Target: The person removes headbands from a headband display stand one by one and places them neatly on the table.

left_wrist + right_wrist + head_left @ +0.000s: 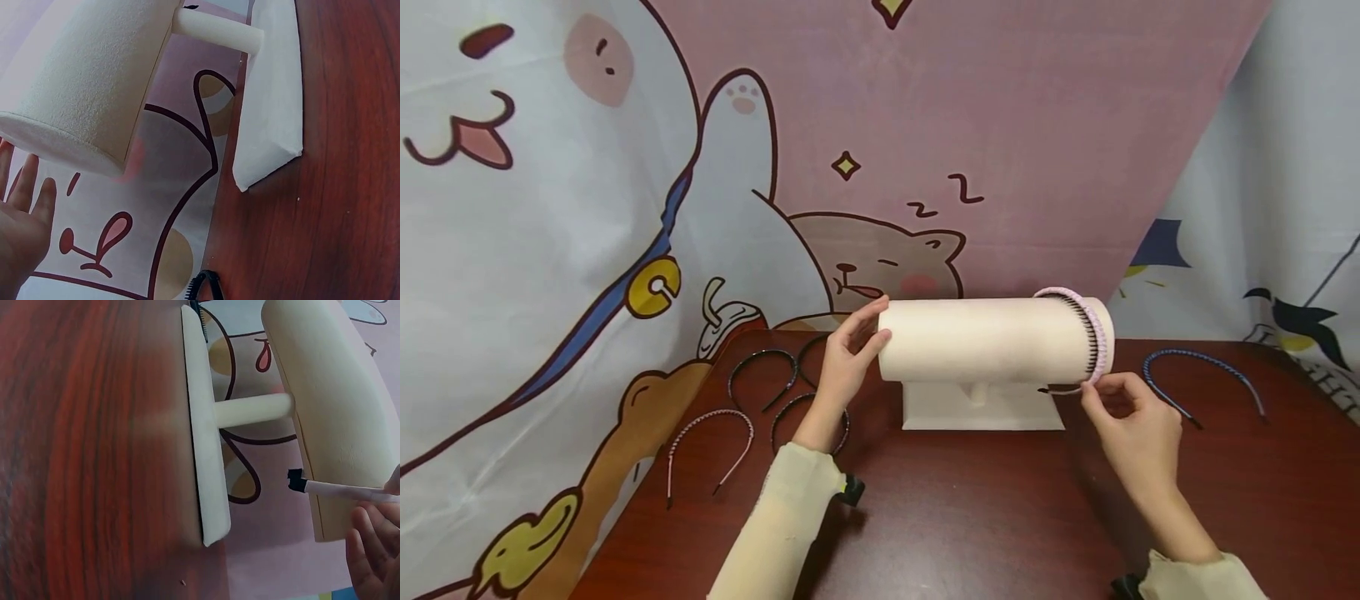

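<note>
A cream padded display roll [985, 337] lies level on a short post above its flat base [985, 412]. Round its right end sits a pink headband [1100, 333] with dark comb teeth along its inner side. Thumb and fingers of my right hand [1138, 425] pinch the headband low on its near side. One black-tipped end of it [297, 480] shows under the roll in the right wrist view. At the roll's other end, my left hand [850, 358] touches the edge with extended fingers [25, 181].
Left of the stand lie a pink twisted headband [711, 412] and several dark headbands [763, 354], partly behind my left forearm. A blue headband [1206, 357] lies to the right on the brown table [970, 517]. A printed cartoon cloth [1060, 125] hangs behind.
</note>
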Demonstrator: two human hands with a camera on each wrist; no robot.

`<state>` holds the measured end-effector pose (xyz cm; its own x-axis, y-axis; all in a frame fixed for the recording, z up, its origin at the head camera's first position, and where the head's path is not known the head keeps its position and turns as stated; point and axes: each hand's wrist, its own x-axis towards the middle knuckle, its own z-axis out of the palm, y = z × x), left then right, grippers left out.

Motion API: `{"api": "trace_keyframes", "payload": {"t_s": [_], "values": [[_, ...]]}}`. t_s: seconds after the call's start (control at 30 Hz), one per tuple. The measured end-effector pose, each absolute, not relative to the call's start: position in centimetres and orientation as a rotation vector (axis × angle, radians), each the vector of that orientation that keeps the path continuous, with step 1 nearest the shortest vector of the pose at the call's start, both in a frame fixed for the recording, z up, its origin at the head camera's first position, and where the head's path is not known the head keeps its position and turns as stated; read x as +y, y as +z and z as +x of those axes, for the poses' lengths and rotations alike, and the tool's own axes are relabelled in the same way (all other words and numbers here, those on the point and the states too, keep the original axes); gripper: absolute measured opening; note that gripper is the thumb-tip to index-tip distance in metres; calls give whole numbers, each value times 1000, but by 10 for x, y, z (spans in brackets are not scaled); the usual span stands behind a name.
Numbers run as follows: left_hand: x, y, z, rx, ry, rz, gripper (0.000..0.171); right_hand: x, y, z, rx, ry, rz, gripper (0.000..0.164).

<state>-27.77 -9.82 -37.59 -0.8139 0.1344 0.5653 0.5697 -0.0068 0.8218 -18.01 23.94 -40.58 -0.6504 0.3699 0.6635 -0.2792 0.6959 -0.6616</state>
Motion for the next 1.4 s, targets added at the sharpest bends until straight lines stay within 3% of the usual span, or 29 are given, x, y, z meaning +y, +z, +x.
{"api": "trace_keyframes", "payload": {"t_s": [0.73, 1.1, 1.4], "values": [[-102, -380, -286, -1911, -1931, -798, 39, 291, -401, -176, -2082, 980, -249, 17], [-102, -381, -286, -1895, -1944, -815, 38, 323, -401, -172, -2172, 967, -374, 4], [-102, -380, -286, -1887, -1954, -816, 39, 336, -409, -164, -2306, 909, -451, 21]]}}
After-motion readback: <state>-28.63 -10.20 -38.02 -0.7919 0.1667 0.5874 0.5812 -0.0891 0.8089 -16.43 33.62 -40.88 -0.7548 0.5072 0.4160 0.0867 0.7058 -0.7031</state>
